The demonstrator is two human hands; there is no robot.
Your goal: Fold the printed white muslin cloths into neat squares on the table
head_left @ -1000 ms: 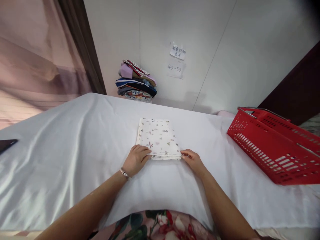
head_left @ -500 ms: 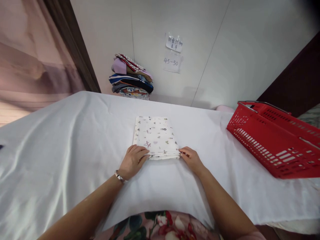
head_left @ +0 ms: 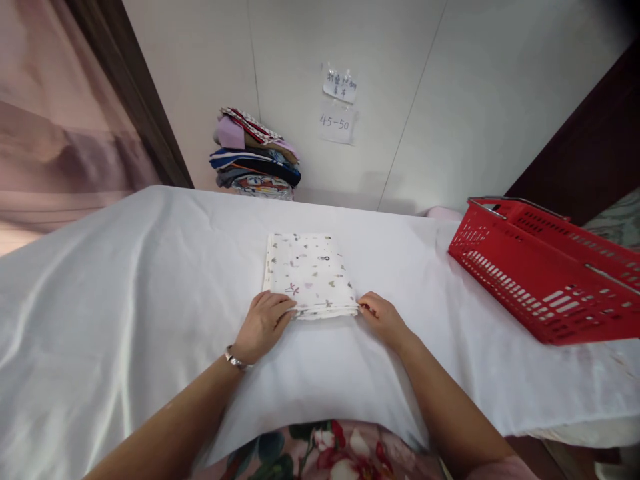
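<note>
A folded white cloth (head_left: 309,271) with small printed motifs lies flat on the white-covered table (head_left: 125,280), straight in front of me. My left hand (head_left: 263,323) rests at its near left corner, fingers curled over the edge of the folded layers. My right hand (head_left: 381,317) pinches the near right corner of the same cloth. Both forearms reach in from the bottom of the view. A watch band shows on my left wrist.
A red plastic basket (head_left: 540,273) with wire handles sits tilted at the table's right side. A stack of folded coloured clothes (head_left: 255,155) stands against the white wall at the back. Two paper notes (head_left: 339,103) hang on that wall. A pinkish curtain fills the left.
My hands stay on the cloth's near corners. The view has shifted slightly, so the dark object at the table's far left edge has dropped out of sight.
</note>
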